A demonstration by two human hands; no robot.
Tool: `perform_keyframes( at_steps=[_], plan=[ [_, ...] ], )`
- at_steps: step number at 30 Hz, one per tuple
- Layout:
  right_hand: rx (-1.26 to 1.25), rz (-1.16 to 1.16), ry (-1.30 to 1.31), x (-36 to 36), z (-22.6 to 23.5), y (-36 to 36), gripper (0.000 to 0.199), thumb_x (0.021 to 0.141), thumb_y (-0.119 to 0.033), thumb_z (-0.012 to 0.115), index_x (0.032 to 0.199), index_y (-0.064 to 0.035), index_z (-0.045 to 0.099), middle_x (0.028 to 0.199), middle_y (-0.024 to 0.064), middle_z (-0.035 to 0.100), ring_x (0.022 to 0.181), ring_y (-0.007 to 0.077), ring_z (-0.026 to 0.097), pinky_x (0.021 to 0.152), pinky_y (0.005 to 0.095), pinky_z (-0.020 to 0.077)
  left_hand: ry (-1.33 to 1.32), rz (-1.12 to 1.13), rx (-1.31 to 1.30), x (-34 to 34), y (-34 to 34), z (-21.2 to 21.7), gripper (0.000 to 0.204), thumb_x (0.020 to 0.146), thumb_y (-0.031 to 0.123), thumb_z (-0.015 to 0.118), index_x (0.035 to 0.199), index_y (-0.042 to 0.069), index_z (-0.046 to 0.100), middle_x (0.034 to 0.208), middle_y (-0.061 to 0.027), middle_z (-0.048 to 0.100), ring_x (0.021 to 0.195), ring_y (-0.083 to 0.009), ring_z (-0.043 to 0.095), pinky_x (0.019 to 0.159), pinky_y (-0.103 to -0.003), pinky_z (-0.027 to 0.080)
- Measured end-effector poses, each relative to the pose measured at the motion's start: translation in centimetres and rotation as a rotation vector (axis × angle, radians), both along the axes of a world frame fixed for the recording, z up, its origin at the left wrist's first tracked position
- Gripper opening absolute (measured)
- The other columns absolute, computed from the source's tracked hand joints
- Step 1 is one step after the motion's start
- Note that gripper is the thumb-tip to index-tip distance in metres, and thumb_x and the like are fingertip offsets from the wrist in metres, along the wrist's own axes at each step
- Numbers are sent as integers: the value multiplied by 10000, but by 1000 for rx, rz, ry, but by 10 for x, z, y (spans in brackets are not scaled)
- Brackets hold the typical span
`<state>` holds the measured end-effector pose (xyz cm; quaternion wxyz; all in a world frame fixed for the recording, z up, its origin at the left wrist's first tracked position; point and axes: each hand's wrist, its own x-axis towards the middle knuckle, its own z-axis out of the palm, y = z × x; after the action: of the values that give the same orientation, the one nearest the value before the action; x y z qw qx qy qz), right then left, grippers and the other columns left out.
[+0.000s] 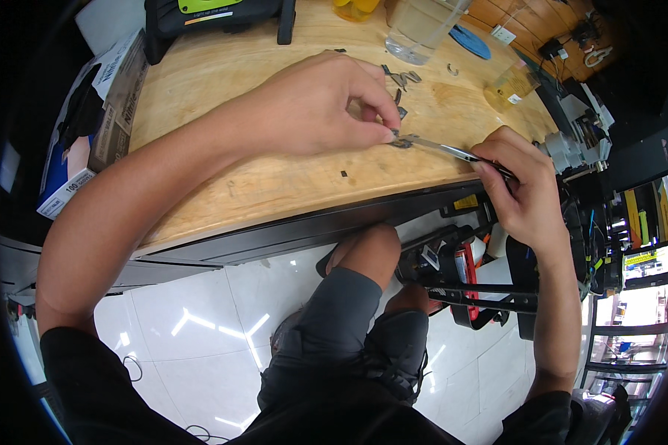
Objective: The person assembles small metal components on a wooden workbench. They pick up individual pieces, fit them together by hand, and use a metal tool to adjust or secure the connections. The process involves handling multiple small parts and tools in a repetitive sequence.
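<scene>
Over the wooden tabletop, my left hand pinches a small dark grey piece between thumb and fingertips, close to the surface. My right hand grips a slim silver tool with a dark handle. Its narrow metal end points left and meets the grey piece; whether it is a knife or tweezers I cannot tell. Beyond my left fingertips lie several dark grey scraps. One tiny dark square sits alone nearer the table's front edge. My left fingers partly cover the held piece.
At the back stand a clear cup of liquid, a blue disc and a yellowish transparent cup. A black-and-green device and a cardboard box occupy the left side. Below right is a cluttered black rack.
</scene>
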<state>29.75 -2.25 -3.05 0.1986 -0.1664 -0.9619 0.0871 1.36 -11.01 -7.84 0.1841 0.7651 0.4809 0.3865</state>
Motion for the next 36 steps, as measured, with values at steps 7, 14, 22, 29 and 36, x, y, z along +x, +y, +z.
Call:
perform_keyframes(
  at_steps=[7,14,22,29,36],
  plan=[
    [-40,-53,4,4,0,-6,107,865,20,674,965,50,692,841,133,609,705,272,608,621,328,463,-11,1,0,0,0,-1,159,846,139,763,949,19,773,807,-10,583,649,-103,445,576,-272,364],
    [-54,-62,92,11,-6,-5,101,856,41,665,953,55,690,826,112,609,691,223,586,597,303,438,-8,15,-12,1,0,0,170,839,152,761,945,20,773,810,-5,586,654,-102,448,582,-268,374],
    [-42,-77,71,6,-3,-13,119,850,74,653,961,53,690,848,120,610,709,226,613,630,287,495,0,29,10,0,0,-2,166,834,160,768,936,30,774,810,1,587,663,-99,452,588,-263,377],
    [37,-93,75,2,-3,-18,132,846,99,659,962,46,694,852,117,607,687,214,621,627,283,512,9,36,-3,2,1,-2,170,832,167,769,930,27,770,806,-1,584,673,-100,462,594,-266,379],
    [69,-87,61,1,-2,-21,131,841,95,667,952,31,694,846,106,603,671,227,622,619,287,517,4,32,-5,2,0,-1,166,837,158,764,932,22,768,809,-4,579,701,-103,483,611,-267,392]
  ],
)
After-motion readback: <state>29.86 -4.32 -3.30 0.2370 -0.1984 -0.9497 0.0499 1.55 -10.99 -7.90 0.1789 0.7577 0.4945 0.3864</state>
